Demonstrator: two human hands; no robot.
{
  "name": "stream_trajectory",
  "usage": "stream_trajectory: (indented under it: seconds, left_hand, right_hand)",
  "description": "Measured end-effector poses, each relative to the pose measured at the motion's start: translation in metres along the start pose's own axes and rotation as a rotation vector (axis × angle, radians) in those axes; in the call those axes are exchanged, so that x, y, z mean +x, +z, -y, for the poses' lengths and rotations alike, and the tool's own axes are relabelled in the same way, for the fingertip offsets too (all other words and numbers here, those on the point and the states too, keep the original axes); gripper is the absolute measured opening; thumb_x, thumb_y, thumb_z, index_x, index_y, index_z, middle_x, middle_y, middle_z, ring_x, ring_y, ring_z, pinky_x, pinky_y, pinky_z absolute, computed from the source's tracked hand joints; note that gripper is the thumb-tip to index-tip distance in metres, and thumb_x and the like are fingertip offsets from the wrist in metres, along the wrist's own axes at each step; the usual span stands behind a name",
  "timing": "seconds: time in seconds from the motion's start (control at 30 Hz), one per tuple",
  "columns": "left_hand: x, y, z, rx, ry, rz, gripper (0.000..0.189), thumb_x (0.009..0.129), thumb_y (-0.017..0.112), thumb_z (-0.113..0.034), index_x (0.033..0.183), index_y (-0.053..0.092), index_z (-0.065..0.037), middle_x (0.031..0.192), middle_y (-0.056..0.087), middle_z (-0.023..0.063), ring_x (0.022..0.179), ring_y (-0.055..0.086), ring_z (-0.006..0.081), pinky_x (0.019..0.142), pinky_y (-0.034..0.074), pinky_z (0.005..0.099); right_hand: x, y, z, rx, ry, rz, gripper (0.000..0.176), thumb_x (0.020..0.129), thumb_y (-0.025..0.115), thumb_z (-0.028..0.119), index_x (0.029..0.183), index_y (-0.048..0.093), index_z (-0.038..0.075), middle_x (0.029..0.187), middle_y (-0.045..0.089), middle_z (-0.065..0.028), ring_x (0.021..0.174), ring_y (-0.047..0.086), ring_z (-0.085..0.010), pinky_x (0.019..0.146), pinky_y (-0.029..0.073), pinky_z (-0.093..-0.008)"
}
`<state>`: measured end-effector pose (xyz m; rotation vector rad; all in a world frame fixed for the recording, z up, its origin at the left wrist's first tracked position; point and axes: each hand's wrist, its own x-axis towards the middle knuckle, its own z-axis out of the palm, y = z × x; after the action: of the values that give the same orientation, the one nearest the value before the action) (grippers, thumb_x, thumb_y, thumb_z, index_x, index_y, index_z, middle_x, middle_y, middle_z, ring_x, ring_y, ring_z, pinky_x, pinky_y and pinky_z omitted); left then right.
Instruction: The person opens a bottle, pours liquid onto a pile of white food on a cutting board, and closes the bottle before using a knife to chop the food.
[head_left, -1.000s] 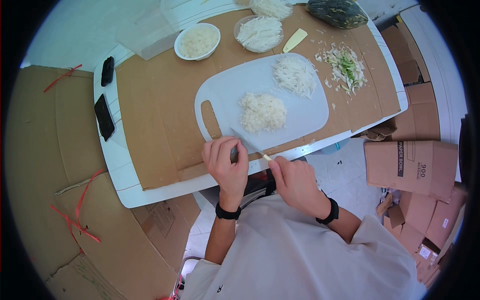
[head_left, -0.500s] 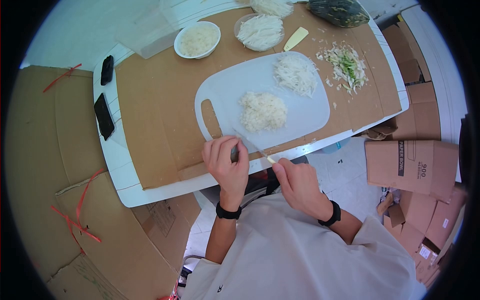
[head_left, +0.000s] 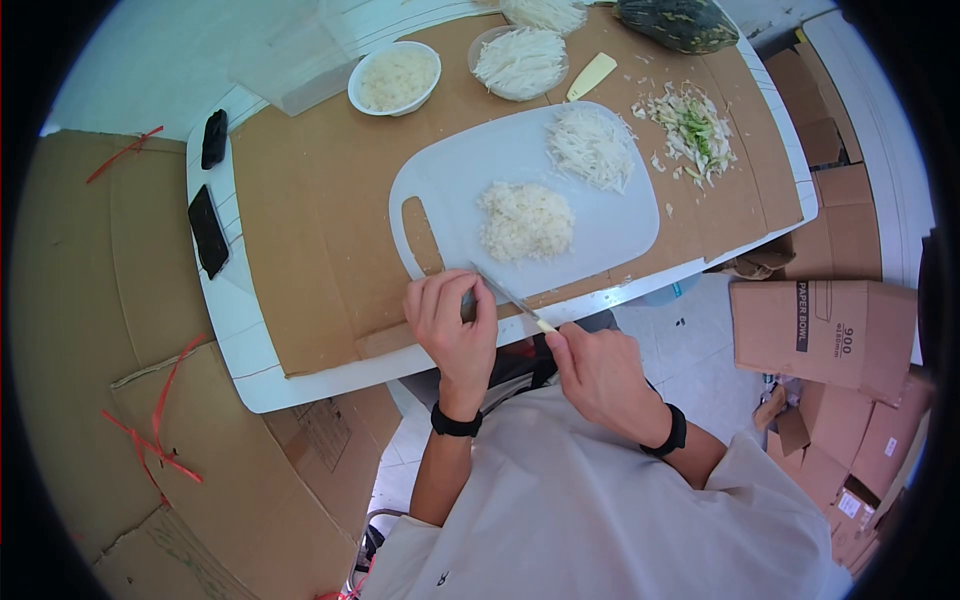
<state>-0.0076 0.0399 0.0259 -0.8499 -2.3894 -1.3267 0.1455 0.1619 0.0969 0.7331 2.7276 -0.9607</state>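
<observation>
My right hand (head_left: 607, 378) grips the pale handle of a knife (head_left: 512, 298), whose blade points up and left to the fingertips of my left hand (head_left: 452, 325). Those left fingers are curled at the near edge of the white cutting board (head_left: 440, 170), round a small dark object (head_left: 468, 306) that is mostly hidden. On the board lie a pile of finely chopped white pieces (head_left: 526, 222) and, farther right, a pile of white shreds (head_left: 590, 148).
Behind the board stand a bowl of white pieces (head_left: 395, 80), a bowl of shreds (head_left: 520, 64), a peeler (head_left: 592, 77) and a dark green squash (head_left: 678, 24). Peelings (head_left: 695, 135) lie right. Two black objects (head_left: 208, 232) sit at the left edge.
The knife blade has turned slightly and shows more clearly, and my right hand has shifted a little. My left hand has barely moved.
</observation>
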Motion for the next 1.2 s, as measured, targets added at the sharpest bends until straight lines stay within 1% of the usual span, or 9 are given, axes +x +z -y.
stream_trajectory:
  seconds: [0.2,0.27,0.37,0.5,0.6,0.67,1.0,1.2]
  left_hand:
    - [0.000,-0.001,0.000,-0.007,-0.001,0.001,0.019,0.084,0.083,0.010,0.097,0.077,-0.002,0.103,0.079,0.0112,0.098,0.069,0.0327,0.088,0.055,0.0432]
    - [0.000,-0.001,0.000,-0.009,-0.002,0.004,0.019,0.084,0.083,0.010,0.097,0.077,-0.002,0.103,0.079,0.0113,0.098,0.069,0.0326,0.088,0.055,0.0431]
    - [-0.001,0.000,0.000,-0.011,-0.003,0.006,0.018,0.084,0.083,0.010,0.097,0.077,-0.002,0.103,0.080,0.0115,0.098,0.069,0.0327,0.088,0.056,0.0431]
    - [0.000,-0.001,-0.001,-0.010,-0.002,0.002,0.018,0.084,0.083,0.010,0.097,0.078,-0.002,0.103,0.080,0.0116,0.098,0.070,0.0330,0.088,0.056,0.0432]
    - [0.000,-0.001,-0.001,-0.007,-0.002,-0.001,0.018,0.084,0.083,0.010,0.097,0.077,-0.002,0.103,0.080,0.0116,0.098,0.070,0.0331,0.088,0.056,0.0433]
    - [-0.001,-0.001,0.000,-0.010,-0.004,-0.004,0.018,0.083,0.083,0.010,0.096,0.077,-0.001,0.103,0.080,0.0116,0.098,0.070,0.0332,0.089,0.056,0.0433]
    - [-0.002,-0.002,0.000,-0.024,-0.019,-0.009,0.020,0.081,0.083,0.011,0.096,0.077,-0.001,0.102,0.081,0.0114,0.099,0.071,0.0329,0.091,0.057,0.0429]
    - [-0.001,-0.002,0.000,-0.023,-0.023,-0.004,0.019,0.081,0.084,0.011,0.095,0.078,-0.001,0.102,0.082,0.0111,0.098,0.072,0.0329,0.091,0.057,0.0431]
  right_hand:
    - [-0.008,-0.010,-0.004,-0.009,0.026,0.021,0.043,0.118,0.054,0.033,0.087,0.068,0.007,0.061,0.066,-0.0198,0.055,0.066,-0.0455,0.055,0.050,-0.0574]
    - [-0.010,-0.011,-0.007,0.009,-0.003,-0.022,0.042,0.118,0.056,0.031,0.085,0.066,0.007,0.060,0.064,-0.0192,0.055,0.064,-0.0463,0.055,0.049,-0.0577]
    - [-0.012,-0.014,-0.009,0.057,0.008,-0.077,0.042,0.118,0.056,0.030,0.085,0.065,0.006,0.059,0.063,-0.0190,0.055,0.062,-0.0472,0.055,0.046,-0.0583]
    - [-0.007,-0.014,-0.007,0.088,0.008,-0.082,0.042,0.118,0.056,0.030,0.085,0.064,0.006,0.060,0.062,-0.0187,0.055,0.061,-0.0478,0.055,0.044,-0.0589]
    - [-0.001,-0.009,-0.006,0.104,-0.033,-0.088,0.042,0.119,0.055,0.031,0.086,0.065,0.006,0.060,0.062,-0.0188,0.055,0.062,-0.0476,0.055,0.046,-0.0587]
    - [0.001,-0.007,-0.003,0.102,-0.050,-0.056,0.043,0.119,0.054,0.031,0.086,0.065,0.006,0.060,0.063,-0.0192,0.056,0.063,-0.0475,0.056,0.047,-0.0591]
    - [0.006,-0.005,0.001,0.049,-0.041,-0.004,0.042,0.119,0.054,0.032,0.088,0.065,0.007,0.061,0.064,-0.0202,0.056,0.065,-0.0470,0.056,0.048,-0.0603]
    - [0.010,-0.003,0.005,-0.017,-0.036,-0.005,0.041,0.118,0.056,0.031,0.087,0.064,0.007,0.061,0.066,-0.0200,0.054,0.066,-0.0452,0.054,0.050,-0.0579]
